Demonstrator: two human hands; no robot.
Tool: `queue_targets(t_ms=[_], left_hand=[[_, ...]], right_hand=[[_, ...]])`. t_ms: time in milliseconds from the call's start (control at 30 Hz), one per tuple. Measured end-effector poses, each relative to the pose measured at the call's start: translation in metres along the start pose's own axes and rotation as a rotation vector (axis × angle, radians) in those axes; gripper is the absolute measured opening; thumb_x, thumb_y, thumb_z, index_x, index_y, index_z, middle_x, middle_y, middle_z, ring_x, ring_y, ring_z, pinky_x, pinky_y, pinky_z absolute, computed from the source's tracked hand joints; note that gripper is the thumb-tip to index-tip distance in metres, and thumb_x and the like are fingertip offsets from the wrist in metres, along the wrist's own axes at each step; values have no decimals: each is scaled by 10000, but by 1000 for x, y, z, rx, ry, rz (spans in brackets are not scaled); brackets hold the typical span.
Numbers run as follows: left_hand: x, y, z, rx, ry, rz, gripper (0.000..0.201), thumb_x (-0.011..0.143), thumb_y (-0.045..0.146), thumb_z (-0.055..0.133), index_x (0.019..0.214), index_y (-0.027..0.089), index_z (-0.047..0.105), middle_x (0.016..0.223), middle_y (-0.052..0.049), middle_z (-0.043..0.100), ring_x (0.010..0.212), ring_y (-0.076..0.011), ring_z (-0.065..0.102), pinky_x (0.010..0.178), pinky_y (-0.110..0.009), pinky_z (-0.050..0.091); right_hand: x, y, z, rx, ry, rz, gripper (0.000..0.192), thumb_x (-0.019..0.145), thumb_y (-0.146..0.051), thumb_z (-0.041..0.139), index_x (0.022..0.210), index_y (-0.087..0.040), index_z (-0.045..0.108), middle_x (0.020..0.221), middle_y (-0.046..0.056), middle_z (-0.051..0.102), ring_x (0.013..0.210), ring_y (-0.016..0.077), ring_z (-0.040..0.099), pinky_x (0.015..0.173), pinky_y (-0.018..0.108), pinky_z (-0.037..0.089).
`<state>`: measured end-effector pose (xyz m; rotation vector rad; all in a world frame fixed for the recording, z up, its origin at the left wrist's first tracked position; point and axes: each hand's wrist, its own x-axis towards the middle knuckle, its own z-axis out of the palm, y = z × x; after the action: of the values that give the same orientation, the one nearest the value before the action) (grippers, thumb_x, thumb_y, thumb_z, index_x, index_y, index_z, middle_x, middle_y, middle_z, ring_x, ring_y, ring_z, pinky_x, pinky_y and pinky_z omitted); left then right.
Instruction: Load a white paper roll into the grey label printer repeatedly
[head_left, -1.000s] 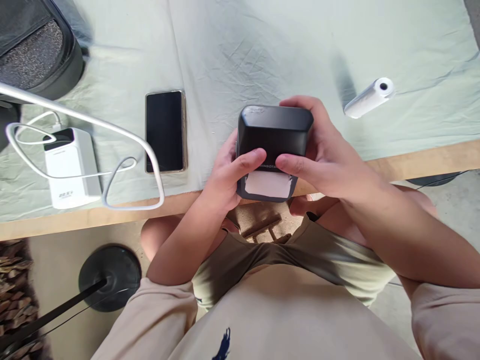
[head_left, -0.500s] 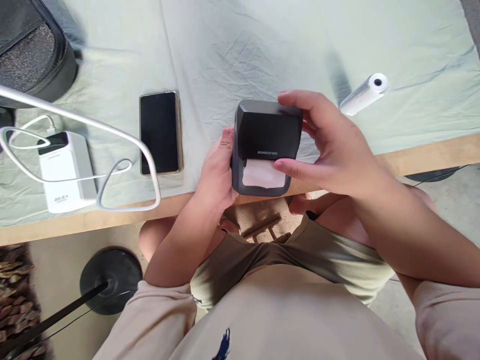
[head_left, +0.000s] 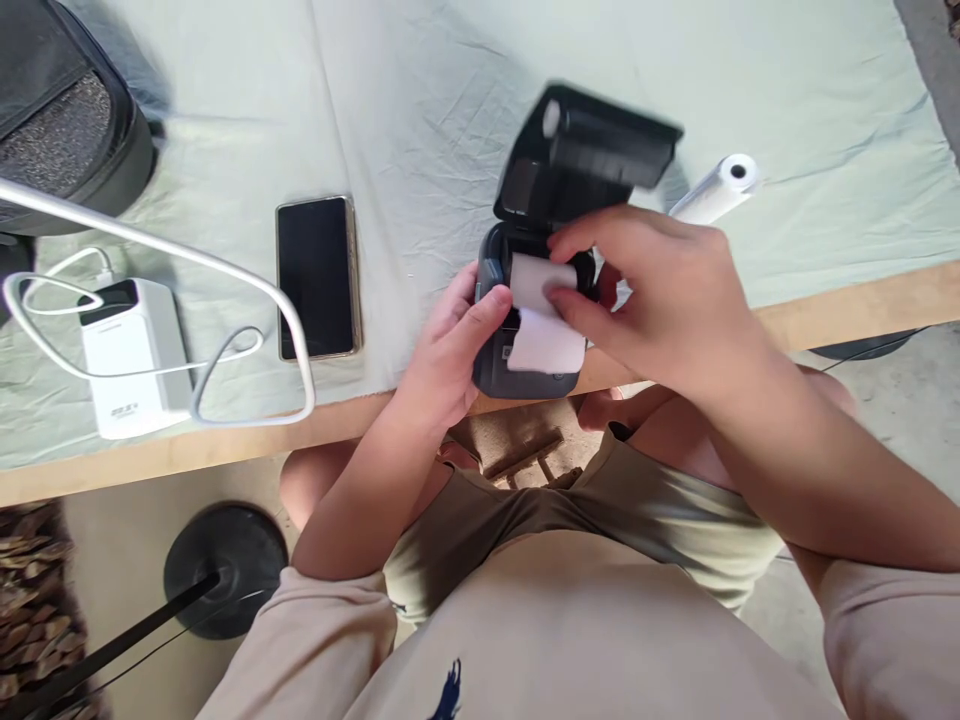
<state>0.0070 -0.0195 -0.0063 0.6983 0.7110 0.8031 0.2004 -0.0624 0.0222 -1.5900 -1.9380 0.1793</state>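
Fingers (head_left: 571, 318) of the right hand (head_left: 660, 290) are curled over a white paper roll (head_left: 541, 283) seated in the open printer (head_left: 525, 375), thumb and forefinger closed on it, so most of the roll's right end is covered. A loose tail of paper hangs from the roll down the printer's front. The left hand (head_left: 450, 350) cups the printer's left side, thumb pressed near the roll's left end; its other fingers are hidden behind the body. The printer sits at the near edge of the tabletop (head_left: 840, 310), its lid (head_left: 592, 150) swung up and back, smeared by motion blur so its inner parts are hard to read. Just behind the right hand a second paper roll (head_left: 716, 188) lies on the cloth, its lower end hidden by the hand. Toward the left edge lie a phone (head_left: 315, 277), face dark, and a white power bank (head_left: 133, 358) with a looping white cable (head_left: 225, 270). A black bag (head_left: 67, 120) at the far left corner is cut off by the frame.
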Motion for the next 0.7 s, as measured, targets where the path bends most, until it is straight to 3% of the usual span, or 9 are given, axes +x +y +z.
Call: queue_targets(t_ms=[133, 333, 433, 533, 633, 700], left_hand=[[-1, -1, 0, 45, -34, 21, 135, 1030, 269, 709, 1144, 217, 759, 989, -43, 790, 1152, -252, 803, 726, -227, 610], [-3, -1, -2, 84, -26, -2, 213, 985, 336, 792, 1163, 222, 762, 1057, -55, 796, 1110, -268, 806, 747, -252, 624], [-1, -3, -4, 20, -18, 4, 123, 1017, 280, 729, 1117, 221, 767, 1036, -50, 804, 1202, -265, 797, 859, -281, 666], [2, -3, -4, -45, 43, 26, 116, 1034, 308, 707, 1043, 221, 785, 1022, -36, 820, 1323, -277, 765, 1052, -353, 670], [4, 0, -3, -69, 126, 19, 213, 1070, 356, 642, 1008, 220, 794, 1015, -32, 845, 1349, -290, 757, 1123, -376, 654], [4, 3, -1, -78, 137, 0, 270, 1091, 373, 594, 1000, 221, 797, 1007, -29, 854, 1328, -298, 771, 1121, -389, 660]], right_hand=[[-4, 1, -1, -103, -70, 30, 302, 904, -291, 694, 1199, -303, 757, 960, 17, 813, 687, 224, 682, 591, 364, 475], [-2, -2, 1, -45, -130, 116, 453, 807, -320, 766, 1260, -320, 763, 844, 13, 778, 648, 259, 660, 639, 428, 565], [0, -10, -10, 173, -116, 168, 428, 766, -250, 774, 1190, -301, 747, 966, -13, 825, 578, 179, 599, 631, 412, 569], [3, -9, -20, 568, -2, 303, 349, 812, -258, 774, 1148, -322, 703, 959, -25, 804, 583, 166, 592, 511, 362, 487], [7, 8, -13, 968, 91, 487, 347, 776, -340, 753, 1112, -333, 665, 889, -17, 724, 634, 197, 610, 476, 348, 451], [8, 25, -1, 1042, 51, 550, 410, 720, -390, 792, 1091, -324, 632, 898, -15, 694, 658, 197, 624, 530, 361, 523]])
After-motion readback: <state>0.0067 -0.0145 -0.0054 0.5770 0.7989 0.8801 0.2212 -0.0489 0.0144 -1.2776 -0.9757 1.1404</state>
